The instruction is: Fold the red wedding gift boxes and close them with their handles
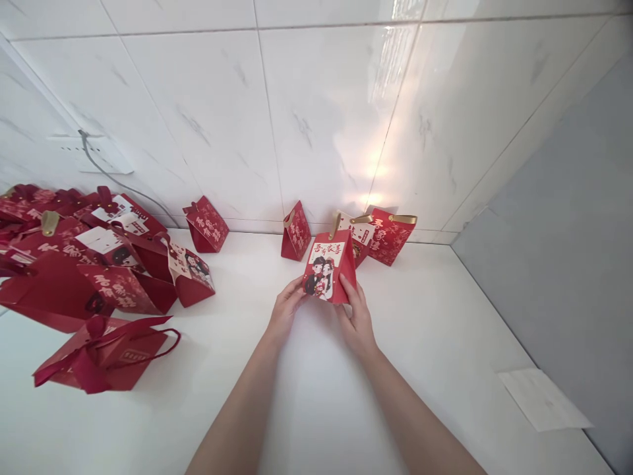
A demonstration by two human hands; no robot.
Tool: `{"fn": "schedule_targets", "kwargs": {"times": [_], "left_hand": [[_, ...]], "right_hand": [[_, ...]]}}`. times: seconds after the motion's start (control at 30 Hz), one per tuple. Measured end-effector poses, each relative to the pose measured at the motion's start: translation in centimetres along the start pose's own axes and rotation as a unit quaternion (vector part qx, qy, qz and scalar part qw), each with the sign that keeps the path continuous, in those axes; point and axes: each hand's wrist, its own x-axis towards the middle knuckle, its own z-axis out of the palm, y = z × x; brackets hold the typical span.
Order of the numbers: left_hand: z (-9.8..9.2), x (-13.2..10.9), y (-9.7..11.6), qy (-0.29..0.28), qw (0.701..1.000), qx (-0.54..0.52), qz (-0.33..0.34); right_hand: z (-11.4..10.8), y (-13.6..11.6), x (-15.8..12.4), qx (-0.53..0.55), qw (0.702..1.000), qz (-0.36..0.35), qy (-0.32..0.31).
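Note:
Between both hands is a red gift box (324,270) with a cartoon bride and groom on its front and a gold ribbon at the top. My left hand (287,305) grips its lower left edge. On the other side, my right hand (357,316) presses fingers against the red side panel. Just behind it stand a white-fronted gift box (357,231), partly hidden, and a red gift box with a gold ribbon (390,237). A small red triangular box (297,232) is upright to the left, close to the wall.
Many red gift boxes (54,251) crowd the left side. A ribbon-tied box (111,359) lies in front of them, and another small box (206,225) stands by the tiled wall (198,119). A cable (119,181) runs from a socket. White paper (544,399) lies at right.

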Motion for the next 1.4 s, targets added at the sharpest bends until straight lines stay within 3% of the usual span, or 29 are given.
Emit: {"fn": "schedule_targets", "kwargs": {"times": [0.13,0.23,0.37,0.5,0.63,0.8,1.07,1.2,1.3,1.4], "left_hand": [[0.2,-0.3,-0.4,-0.050,0.998,0.024,0.015],[0.5,-0.6,-0.2,-0.065,0.996,0.053,0.009],[1.0,-0.8,0.1,-0.032,0.997,0.062,0.023],[0.9,-0.7,-0.4,-0.010,0.999,0.029,0.044],[0.5,-0.5,-0.7,0.006,0.999,-0.033,0.008],[0.4,-0.3,-0.3,0.017,0.998,-0.056,-0.005],[0.7,-0.6,-0.4,0.028,0.999,-0.035,0.003],[0.8,-0.9,-0.7,-0.028,1.000,0.007,0.012],[0.9,-0.9,-0.7,-0.069,0.995,0.040,0.057],[0.9,-0.7,-0.6,-0.063,0.994,0.044,0.078]], "right_hand": [[0.1,0.1,-0.1,-0.097,0.991,-0.090,-0.019],[0.1,0.3,-0.1,-0.125,0.986,-0.103,-0.046],[0.1,0.0,-0.2,-0.115,0.986,-0.091,-0.085],[0.3,-0.6,-0.3,-0.048,0.994,-0.077,-0.054],[0.6,0.1,0.0,-0.010,1.000,-0.011,-0.015],[0.5,1.8,0.4,0.006,0.995,0.096,-0.017],[0.1,0.9,0.6,0.026,0.989,0.143,-0.036],[-0.3,0.5,0.5,0.093,0.987,0.120,-0.046],[-0.6,0.7,0.4,0.128,0.986,0.074,-0.076],[-0.7,0.8,0.4,0.136,0.983,0.066,-0.100]]}}
